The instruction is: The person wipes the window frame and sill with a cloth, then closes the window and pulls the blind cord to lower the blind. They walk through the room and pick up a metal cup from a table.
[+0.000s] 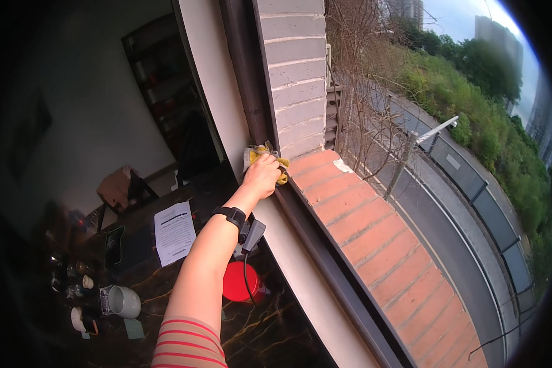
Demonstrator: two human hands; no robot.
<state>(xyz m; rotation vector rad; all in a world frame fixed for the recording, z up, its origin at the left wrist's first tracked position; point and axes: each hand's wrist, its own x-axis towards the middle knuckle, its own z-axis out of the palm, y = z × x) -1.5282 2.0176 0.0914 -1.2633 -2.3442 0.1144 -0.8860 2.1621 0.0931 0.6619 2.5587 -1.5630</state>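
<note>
My left hand [261, 175] reaches forward and presses a crumpled yellow and grey cloth [281, 177] into the dark metal window frame [299, 216]. The cloth sits where the frame meets the grey brick wall [296, 83], beside the pale inner sill [294, 257]. Fingers are bent over the cloth and cover part of it. A black strap [230, 215] circles the wrist, with a grey device [255, 235] and a cable below it. My right hand is out of view.
Outside lies a red brick ledge [372, 239], with a road [441, 239] far below. Inside, a dark marbled table [257, 336] holds a red round lid [240, 281], a printed sheet [175, 233], a grey cup [125, 302] and several small items. A chair [119, 186] stands behind.
</note>
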